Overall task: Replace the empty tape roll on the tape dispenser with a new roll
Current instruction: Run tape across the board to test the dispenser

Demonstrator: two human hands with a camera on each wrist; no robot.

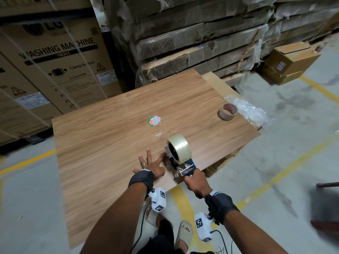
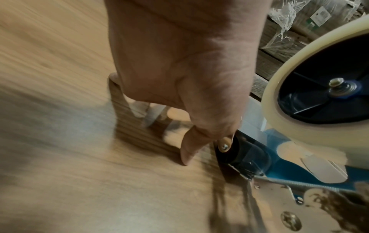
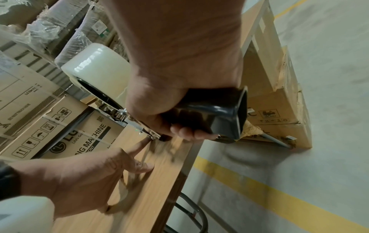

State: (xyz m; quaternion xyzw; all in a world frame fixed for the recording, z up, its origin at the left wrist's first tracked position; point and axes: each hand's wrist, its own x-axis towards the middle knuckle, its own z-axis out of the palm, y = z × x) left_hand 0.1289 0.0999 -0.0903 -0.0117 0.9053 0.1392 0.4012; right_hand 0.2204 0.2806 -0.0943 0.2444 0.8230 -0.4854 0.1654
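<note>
Two hands work at the wooden board's (image 1: 113,114) near edge: the right hand (image 1: 195,182) grips the blue metal tape dispenser (image 1: 185,166) carrying the full clear tape roll (image 1: 180,148), the left hand (image 1: 149,166) lies spread flat beside it, so a pull could skid the dispenser off that edge.

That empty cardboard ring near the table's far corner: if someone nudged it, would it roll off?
The empty core stands on its flat end, so a nudge would likely slide it, not roll it. It looks thin and hollow, so probably light and crushable. Tipped on edge, it might roll toward the plastic wrap.
</note>
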